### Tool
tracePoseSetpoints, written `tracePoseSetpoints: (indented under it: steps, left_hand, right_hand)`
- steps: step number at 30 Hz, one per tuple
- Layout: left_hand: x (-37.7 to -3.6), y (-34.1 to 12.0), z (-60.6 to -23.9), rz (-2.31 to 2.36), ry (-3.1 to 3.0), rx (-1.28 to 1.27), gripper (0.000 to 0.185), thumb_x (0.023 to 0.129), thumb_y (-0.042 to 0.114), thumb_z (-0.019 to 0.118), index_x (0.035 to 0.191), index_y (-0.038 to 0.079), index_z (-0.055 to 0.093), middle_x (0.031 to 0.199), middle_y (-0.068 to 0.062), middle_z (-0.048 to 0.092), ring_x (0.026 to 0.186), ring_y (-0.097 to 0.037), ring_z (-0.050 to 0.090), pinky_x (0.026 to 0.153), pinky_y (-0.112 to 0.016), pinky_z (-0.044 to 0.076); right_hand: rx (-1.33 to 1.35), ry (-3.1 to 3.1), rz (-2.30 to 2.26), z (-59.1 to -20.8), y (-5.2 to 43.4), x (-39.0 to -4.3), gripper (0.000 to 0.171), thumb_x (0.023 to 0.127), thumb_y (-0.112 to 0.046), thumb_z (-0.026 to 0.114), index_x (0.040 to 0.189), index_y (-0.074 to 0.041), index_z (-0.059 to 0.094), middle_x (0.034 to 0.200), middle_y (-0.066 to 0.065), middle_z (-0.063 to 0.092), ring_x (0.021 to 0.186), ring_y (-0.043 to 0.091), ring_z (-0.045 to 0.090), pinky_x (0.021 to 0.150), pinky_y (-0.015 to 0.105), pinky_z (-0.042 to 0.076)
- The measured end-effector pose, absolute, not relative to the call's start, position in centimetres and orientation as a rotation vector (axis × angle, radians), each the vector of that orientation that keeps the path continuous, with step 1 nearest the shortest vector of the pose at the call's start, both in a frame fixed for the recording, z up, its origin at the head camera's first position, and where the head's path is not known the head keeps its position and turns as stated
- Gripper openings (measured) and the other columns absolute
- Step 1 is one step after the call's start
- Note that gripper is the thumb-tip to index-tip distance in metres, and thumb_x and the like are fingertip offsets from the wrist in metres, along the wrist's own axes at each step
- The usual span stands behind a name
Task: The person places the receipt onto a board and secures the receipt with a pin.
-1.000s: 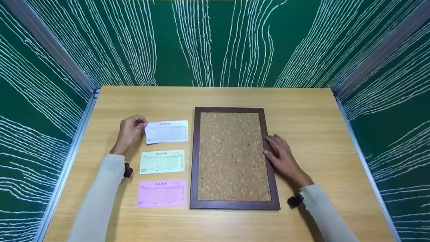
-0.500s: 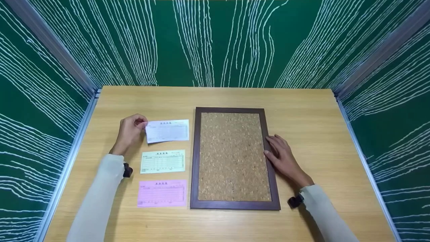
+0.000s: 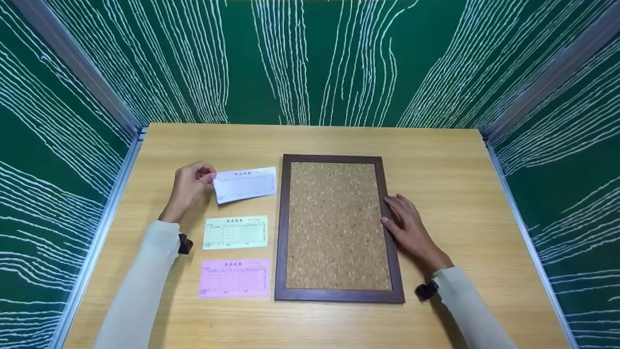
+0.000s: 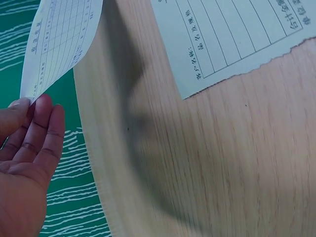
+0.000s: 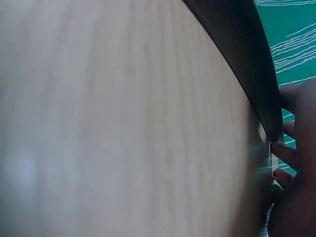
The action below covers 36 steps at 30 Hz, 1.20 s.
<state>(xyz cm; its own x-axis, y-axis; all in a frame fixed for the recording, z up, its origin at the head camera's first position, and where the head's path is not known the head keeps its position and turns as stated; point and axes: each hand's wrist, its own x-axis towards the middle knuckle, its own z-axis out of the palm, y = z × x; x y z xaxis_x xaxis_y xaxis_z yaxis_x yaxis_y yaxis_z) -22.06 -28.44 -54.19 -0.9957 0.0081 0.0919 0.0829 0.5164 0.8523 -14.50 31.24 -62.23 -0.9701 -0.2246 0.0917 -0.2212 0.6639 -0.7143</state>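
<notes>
Now my left hand (image 3: 188,189) pinches the left edge of the white slip (image 3: 245,184) between thumb and fingertips (image 4: 43,111), and the slip is lifted off the worktop (image 3: 436,160), tilted so its right end sits higher and close beside the top left corner of the cork board (image 3: 334,225). The left wrist view shows the paper curving up from my fingers with its shadow on the wood below. My right hand (image 3: 409,228) lies flat with straight, relaxed fingers against the board's dark right frame (image 5: 247,64), holding nothing. Below the lifted slip, the pale green slip (image 3: 235,232) lies flat on the worktop just left of the board, and the pink slip (image 3: 234,277) lies flat nearer to me, also beside the board's left edge. Both are apart from each other and from my hands.
</notes>
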Motion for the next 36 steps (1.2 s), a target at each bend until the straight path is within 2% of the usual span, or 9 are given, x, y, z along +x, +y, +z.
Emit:
tracePoseSetpoints:
  steps: [8,13,17,24,32,36]
  left_hand:
    - [-22.0,-28.1,-53.6,-1.543,-2.676,-0.048,0.009,0.106,-0.005,0.068,0.111,-0.007,0.074,0.103,-0.021,0.073,0.091,-0.026,0.071,0.077,-0.03,0.062]
    - [-22.0,-28.0,-53.3,-1.563,-2.687,-0.03,0.01,0.107,-0.004,0.066,0.112,-0.007,0.074,0.106,-0.022,0.073,0.094,-0.032,0.072,0.077,-0.025,0.061]
    - [-21.8,-27.8,-53.0,-1.569,-2.688,-0.027,0.011,0.108,-0.003,0.066,0.114,-0.005,0.075,0.108,-0.021,0.073,0.095,-0.031,0.072,0.077,-0.021,0.059]
    - [-21.6,-27.6,-52.7,-1.587,-2.672,-0.036,0.011,0.107,-0.004,0.066,0.114,-0.004,0.074,0.109,-0.019,0.072,0.095,-0.028,0.071,0.076,-0.019,0.059]
    - [-21.4,-27.3,-52.5,-1.584,-2.671,-0.053,0.012,0.108,-0.004,0.065,0.116,-0.005,0.074,0.11,-0.02,0.072,0.099,-0.036,0.071,0.076,-0.017,0.058]
    - [-21.4,-27.0,-52.2,-1.568,-2.677,-0.058,0.011,0.108,-0.003,0.065,0.116,-0.005,0.074,0.109,-0.019,0.072,0.097,-0.033,0.07,0.077,-0.016,0.058]
  right_hand:
    - [-0.424,2.861,-1.26,-62.4,31.4,-14.6,0.058,0.11,-0.023,0.068,0.163,-0.005,0.052,0.167,0.02,0.049,0.165,0.044,0.024,0.13,0.071,0.014]
    - [-0.429,2.855,-1.268,-62.5,31.4,-14.6,0.058,0.11,-0.023,0.068,0.162,-0.004,0.052,0.167,0.021,0.048,0.165,0.045,0.023,0.131,0.072,0.013]
    - [-0.424,2.849,-1.276,-62.5,31.4,-14.7,0.058,0.11,-0.023,0.068,0.162,-0.004,0.052,0.167,0.021,0.048,0.165,0.045,0.023,0.131,0.072,0.013]
    - [-0.423,2.847,-1.271,-62.6,31.4,-14.7,0.058,0.11,-0.023,0.068,0.162,-0.004,0.052,0.167,0.021,0.048,0.165,0.045,0.022,0.13,0.072,0.013]
    - [-0.439,2.858,-1.275,-62.6,31.4,-14.7,0.058,0.109,-0.021,0.07,0.162,-0.002,0.052,0.167,0.023,0.048,0.164,0.046,0.023,0.13,0.073,0.013]
    - [-0.436,2.86,-1.291,-62.5,31.4,-14.6,0.059,0.109,-0.021,0.07,0.162,-0.003,0.052,0.167,0.022,0.048,0.165,0.044,0.023,0.13,0.071,0.014]
